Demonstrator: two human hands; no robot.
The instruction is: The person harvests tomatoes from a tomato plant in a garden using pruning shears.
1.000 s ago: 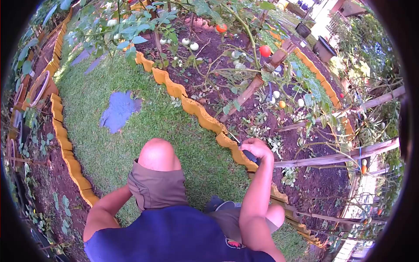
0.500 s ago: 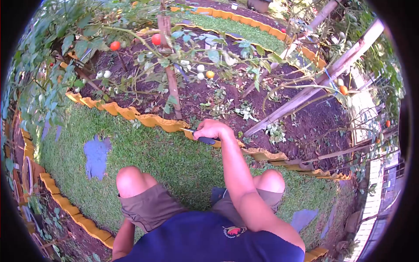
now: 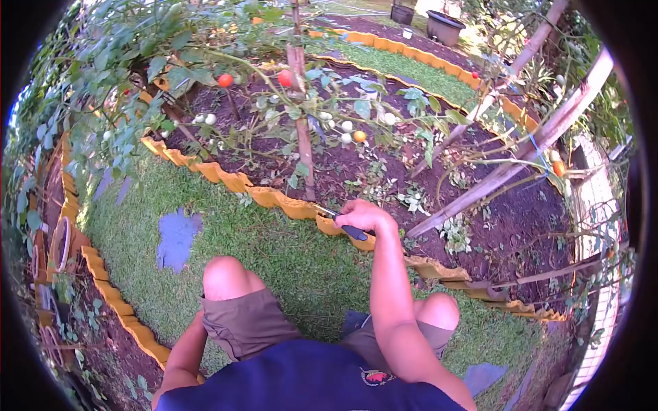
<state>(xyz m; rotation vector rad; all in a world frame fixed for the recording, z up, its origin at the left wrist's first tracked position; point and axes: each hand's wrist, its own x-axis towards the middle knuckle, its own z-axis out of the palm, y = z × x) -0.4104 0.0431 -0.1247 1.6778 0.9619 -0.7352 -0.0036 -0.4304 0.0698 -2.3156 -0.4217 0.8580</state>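
My right hand (image 3: 364, 215) is closed around a black-handled tool (image 3: 355, 233) with a short metal blade; its exact kind is hard to make out. The blade points left, over the yellow scalloped edging (image 3: 277, 199) of the bed. Just beyond the blade, a wooden stake (image 3: 303, 147) rises from the soil. Tomato plants lean across the stakes, bearing a red tomato (image 3: 284, 78), a yellow-orange tomato (image 3: 359, 136) and several pale green ones. My left forearm (image 3: 185, 349) runs down beside my left knee, and the hand itself is hidden.
Short grass (image 3: 274, 250) lies around my bent knees, with a grey stepping stone (image 3: 178, 236) to the left. A slanted wooden pole (image 3: 507, 161) crosses the bed at the right. Behind the beds stands a dark pot (image 3: 444, 29). Another edged bed (image 3: 123, 308) borders the lower left.
The whole view has shifted, so the scene sits farther right and slightly lower. My right hand still grips the tool by the edging, its blade now tilted more downward to the right.
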